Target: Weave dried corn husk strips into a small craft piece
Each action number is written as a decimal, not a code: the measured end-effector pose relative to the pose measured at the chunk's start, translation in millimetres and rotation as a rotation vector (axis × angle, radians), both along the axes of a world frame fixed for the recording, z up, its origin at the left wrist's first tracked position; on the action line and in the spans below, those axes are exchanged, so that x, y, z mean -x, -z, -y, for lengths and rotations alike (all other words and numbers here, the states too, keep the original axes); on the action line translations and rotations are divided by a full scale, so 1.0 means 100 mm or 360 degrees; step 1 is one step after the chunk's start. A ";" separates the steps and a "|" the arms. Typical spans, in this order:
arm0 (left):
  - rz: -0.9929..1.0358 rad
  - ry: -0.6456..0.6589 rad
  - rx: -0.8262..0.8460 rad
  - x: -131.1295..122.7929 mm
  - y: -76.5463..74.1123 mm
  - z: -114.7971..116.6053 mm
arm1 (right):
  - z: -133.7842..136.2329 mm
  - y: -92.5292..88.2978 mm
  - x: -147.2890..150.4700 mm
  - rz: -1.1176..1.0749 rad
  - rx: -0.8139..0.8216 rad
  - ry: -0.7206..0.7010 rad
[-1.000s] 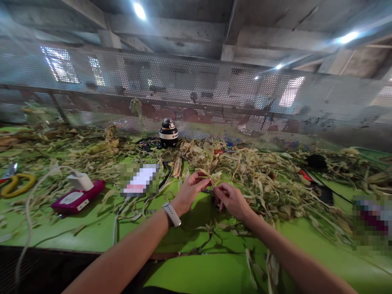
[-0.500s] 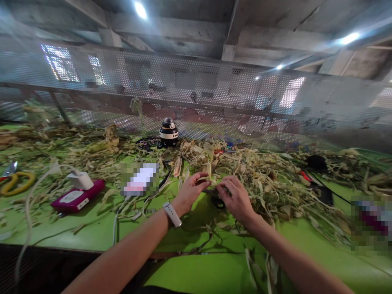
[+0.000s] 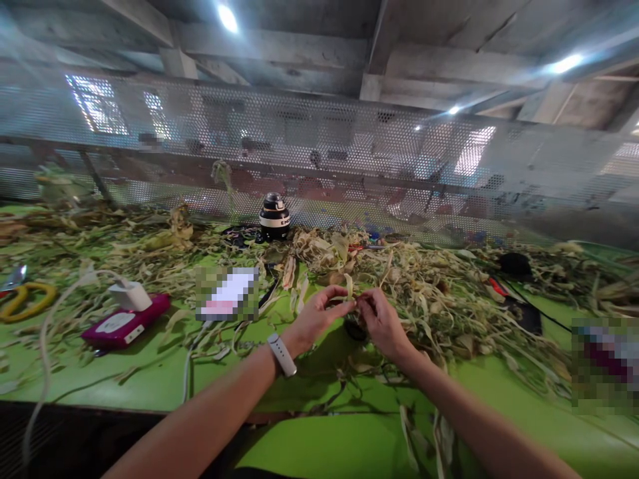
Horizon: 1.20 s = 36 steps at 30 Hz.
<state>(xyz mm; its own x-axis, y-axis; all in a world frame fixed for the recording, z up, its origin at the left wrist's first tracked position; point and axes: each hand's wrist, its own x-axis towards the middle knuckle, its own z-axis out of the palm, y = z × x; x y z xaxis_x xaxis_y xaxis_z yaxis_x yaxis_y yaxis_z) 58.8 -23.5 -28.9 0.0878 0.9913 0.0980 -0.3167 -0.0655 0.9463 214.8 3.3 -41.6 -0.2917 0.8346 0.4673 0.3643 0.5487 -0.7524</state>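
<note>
My left hand and my right hand meet fingertip to fingertip just above the green table. Both pinch a thin pale strip of dried leaf that sticks up between them. A white watch band sits on my left wrist. Right behind the hands lies a big heap of dried leaf strips. A small dark object rests on the table under the hands.
A magenta power bank with a white charger and cable lies to the left, with yellow-handled scissors at the far left. A black and white round device stands at the back by a perforated metal screen. Black items lie on the right.
My right hand has moved up and left toward the left hand, so the fingertips now meet on the leaf strip. The left hand has dropped slightly.
</note>
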 end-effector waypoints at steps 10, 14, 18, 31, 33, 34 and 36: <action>0.0158 0.0028 0.0170 0.00 -0.01 -0.02 | 0.00 0.02 0.04 -0.0204 0.0229 -0.0095; 0.0196 -0.0081 0.0192 0.02 -0.02 -0.04 | 0.02 -0.02 0.04 -0.0229 0.0145 0.0028; 0.0214 -0.0103 0.0175 0.02 -0.02 -0.04 | 0.05 -0.08 0.02 -0.0024 -0.0132 0.0129; 0.0126 -0.0076 0.0183 0.03 -0.01 -0.05 | 0.05 -0.08 -0.03 0.0321 -0.0412 0.0161; 0.0114 -0.0077 0.0168 0.03 0.00 -0.05 | 0.05 -0.09 -0.03 0.0337 -0.0410 0.0142; 0.0108 -0.0079 0.0163 0.03 0.00 -0.05 | 0.05 -0.09 -0.03 0.0345 -0.0408 0.0131; 0.0089 -0.0085 0.0161 0.03 0.01 -0.06 | 0.04 -0.08 -0.03 0.0353 -0.0399 0.0104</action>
